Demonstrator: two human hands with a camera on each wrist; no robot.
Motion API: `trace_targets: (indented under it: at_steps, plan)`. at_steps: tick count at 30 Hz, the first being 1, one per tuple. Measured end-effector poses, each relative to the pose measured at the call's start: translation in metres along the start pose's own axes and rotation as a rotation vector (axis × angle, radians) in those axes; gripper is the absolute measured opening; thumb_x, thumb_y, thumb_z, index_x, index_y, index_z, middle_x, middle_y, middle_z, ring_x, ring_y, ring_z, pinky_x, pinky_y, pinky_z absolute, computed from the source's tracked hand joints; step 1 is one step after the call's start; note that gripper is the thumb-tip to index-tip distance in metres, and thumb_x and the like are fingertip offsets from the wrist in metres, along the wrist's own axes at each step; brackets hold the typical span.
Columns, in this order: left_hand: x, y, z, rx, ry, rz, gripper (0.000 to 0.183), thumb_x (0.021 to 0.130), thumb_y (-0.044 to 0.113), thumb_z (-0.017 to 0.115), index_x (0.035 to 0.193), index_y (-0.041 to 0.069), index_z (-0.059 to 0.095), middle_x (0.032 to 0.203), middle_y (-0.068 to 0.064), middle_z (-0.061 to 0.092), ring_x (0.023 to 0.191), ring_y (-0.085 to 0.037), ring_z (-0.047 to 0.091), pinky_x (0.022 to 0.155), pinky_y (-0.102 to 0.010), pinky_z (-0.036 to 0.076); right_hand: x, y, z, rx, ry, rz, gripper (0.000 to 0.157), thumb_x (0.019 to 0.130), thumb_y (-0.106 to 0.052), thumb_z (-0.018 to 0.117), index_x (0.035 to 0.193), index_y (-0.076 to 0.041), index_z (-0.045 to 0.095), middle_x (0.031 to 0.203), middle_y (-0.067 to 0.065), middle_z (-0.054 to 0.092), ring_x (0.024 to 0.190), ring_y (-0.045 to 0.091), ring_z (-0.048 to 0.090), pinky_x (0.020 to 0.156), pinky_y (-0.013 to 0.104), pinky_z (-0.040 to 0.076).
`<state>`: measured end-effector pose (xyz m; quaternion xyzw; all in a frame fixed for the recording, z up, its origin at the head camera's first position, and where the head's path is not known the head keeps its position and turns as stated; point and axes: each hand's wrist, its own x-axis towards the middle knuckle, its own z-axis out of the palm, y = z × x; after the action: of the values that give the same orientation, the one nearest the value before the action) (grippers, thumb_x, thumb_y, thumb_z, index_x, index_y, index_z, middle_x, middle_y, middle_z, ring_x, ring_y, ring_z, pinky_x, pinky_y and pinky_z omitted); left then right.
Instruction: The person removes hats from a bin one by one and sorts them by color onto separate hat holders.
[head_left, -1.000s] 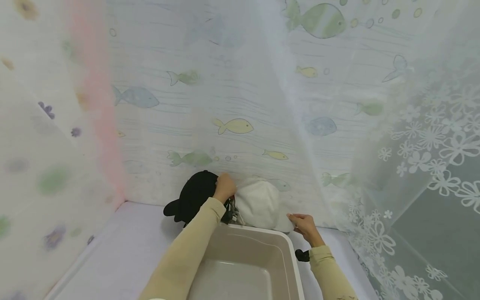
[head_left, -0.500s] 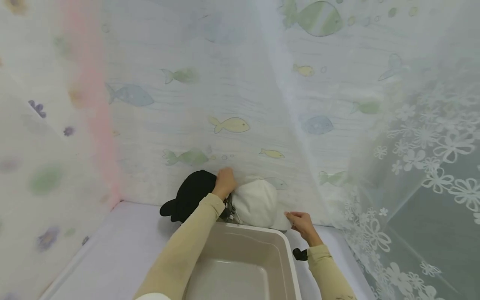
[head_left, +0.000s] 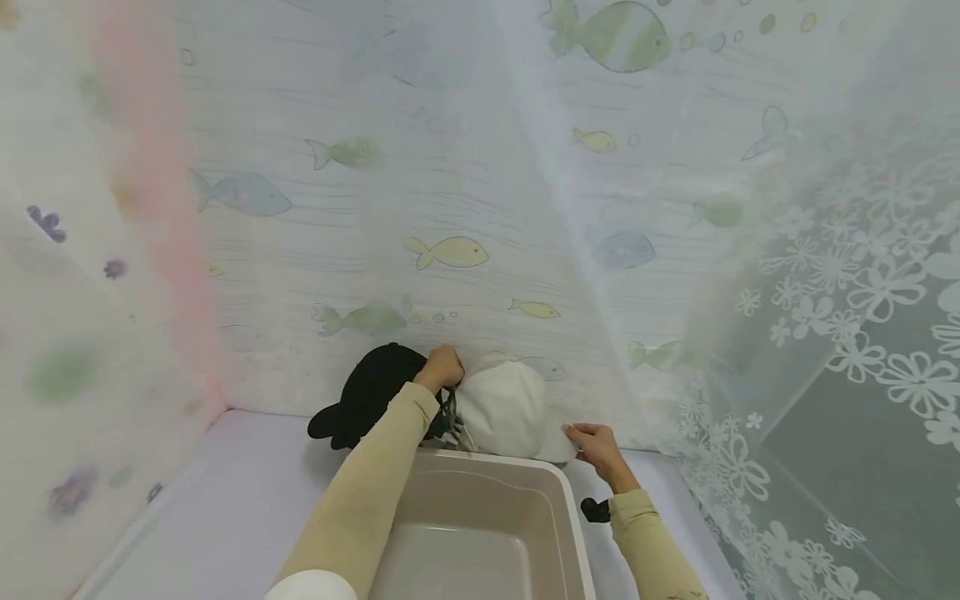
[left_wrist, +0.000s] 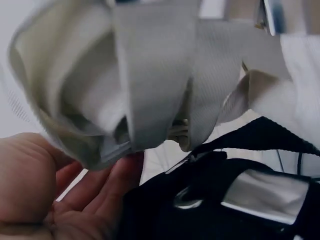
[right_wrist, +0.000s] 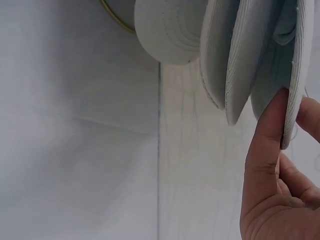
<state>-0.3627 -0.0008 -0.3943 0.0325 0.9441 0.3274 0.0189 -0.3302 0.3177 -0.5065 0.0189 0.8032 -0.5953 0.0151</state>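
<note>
White caps (head_left: pixel 506 408) sit nested together behind the bin, with several brims (right_wrist: pixel 240 60) side by side in the right wrist view. My right hand (head_left: pixel 596 450) pinches the outermost brim (right_wrist: pixel 296 80) between thumb and fingers. My left hand (head_left: pixel 442 368) is at the back of the white caps, its thumb and fingers around the rim (left_wrist: pixel 92 155) beside their straps (left_wrist: pixel 155 75). Left of it stands a black cap (head_left: pixel 378 387), brim pointing left. Its black strap and metal buckle (left_wrist: pixel 187 199) show right by the left fingers.
A beige plastic bin (head_left: pixel 562 479) stands in front of the caps. Behind them hangs a sheer curtain (head_left: pixel 450 200) printed with fish. Pale cloth (head_left: pixel 225 500) covers the surface, and a flower-patterned net (head_left: pixel 847 333) hangs on the right.
The head view has shifted slightly, so everything sits a little further left. Both hands keep their places on the white caps.
</note>
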Motion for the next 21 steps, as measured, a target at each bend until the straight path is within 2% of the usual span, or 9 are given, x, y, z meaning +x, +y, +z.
trace_targets:
  at_steps: [2,4,7,9,11,16,19,20,21]
  plan:
    - [0.002,-0.001,0.001,0.008,0.022,0.010,0.049,0.088,-0.009,0.050,0.046,0.012,0.035,0.047,-0.001,0.029,0.053,-0.016,0.024,0.049,-0.027,0.028,-0.002,0.000,-0.001,0.015,-0.020,-0.031,0.059,0.094,-0.029,0.074,0.123,0.020,0.060,0.106,0.024,0.070,0.081,0.015,0.066,0.067,0.027,0.059]
    - [0.003,-0.003,0.004,0.042,0.057,0.025,0.042,0.089,-0.008,0.053,0.051,0.008,0.044,0.050,-0.004,0.041,0.052,-0.018,0.037,0.049,-0.028,0.034,-0.004,0.001,-0.002,0.022,-0.033,-0.045,0.059,0.093,-0.030,0.074,0.122,0.021,0.061,0.102,0.022,0.070,0.079,0.015,0.066,0.066,0.027,0.059]
    - [0.003,-0.004,0.008,0.133,0.095,0.044,0.018,0.092,-0.004,0.057,0.075,-0.004,0.064,0.075,-0.017,0.065,0.073,-0.028,0.062,0.060,-0.032,0.049,-0.006,0.001,0.000,0.020,-0.027,-0.007,0.054,0.094,-0.026,0.073,0.121,0.019,0.062,0.099,0.018,0.070,0.077,0.013,0.064,0.065,0.026,0.058]
    - [0.001,-0.005,0.010,0.180,0.112,0.043,0.013,0.094,-0.003,0.058,0.098,-0.010,0.068,0.097,-0.025,0.069,0.092,-0.035,0.068,0.070,-0.036,0.055,-0.004,0.002,0.002,0.019,-0.016,0.033,0.049,0.095,-0.022,0.071,0.123,0.018,0.062,0.100,0.015,0.070,0.077,0.013,0.063,0.065,0.026,0.058]
    - [-0.001,-0.004,0.011,0.187,0.113,0.029,0.018,0.096,-0.003,0.056,0.108,-0.012,0.067,0.107,-0.029,0.068,0.098,-0.038,0.068,0.073,-0.037,0.055,-0.003,0.003,0.004,0.026,-0.011,0.062,0.046,0.096,-0.019,0.071,0.122,0.018,0.063,0.098,0.013,0.070,0.076,0.012,0.063,0.065,0.026,0.057]
    - [0.007,-0.006,0.010,0.137,0.086,-0.012,0.020,0.096,-0.005,0.053,0.108,-0.014,0.066,0.103,-0.032,0.067,0.088,-0.037,0.069,0.065,-0.038,0.053,-0.002,0.003,0.009,0.042,-0.014,0.085,0.043,0.097,-0.018,0.070,0.120,0.018,0.064,0.096,0.010,0.070,0.075,0.011,0.064,0.065,0.026,0.058]
    - [0.027,-0.013,0.015,0.165,0.032,-0.020,0.021,0.095,-0.003,0.056,0.110,-0.015,0.065,0.102,-0.030,0.067,0.087,-0.037,0.069,0.068,-0.039,0.056,-0.002,0.006,0.008,0.032,-0.017,0.079,0.045,0.098,-0.019,0.068,0.122,0.018,0.063,0.101,0.015,0.071,0.079,0.012,0.065,0.069,0.027,0.059]
    - [0.038,-0.022,0.022,0.182,0.040,0.022,0.020,0.094,-0.001,0.055,0.105,-0.013,0.066,0.096,-0.028,0.066,0.081,-0.032,0.068,0.064,-0.036,0.055,-0.001,0.008,0.008,0.026,-0.017,0.075,0.045,0.098,-0.020,0.068,0.122,0.018,0.063,0.103,0.016,0.071,0.081,0.013,0.065,0.071,0.028,0.060]
    - [0.042,-0.022,0.022,0.187,0.017,0.013,0.020,0.094,0.000,0.055,0.105,-0.013,0.066,0.096,-0.027,0.066,0.083,-0.031,0.067,0.067,-0.037,0.055,-0.001,0.009,0.007,0.019,-0.019,0.070,0.045,0.098,-0.020,0.067,0.123,0.017,0.063,0.105,0.018,0.071,0.082,0.014,0.065,0.072,0.029,0.060]
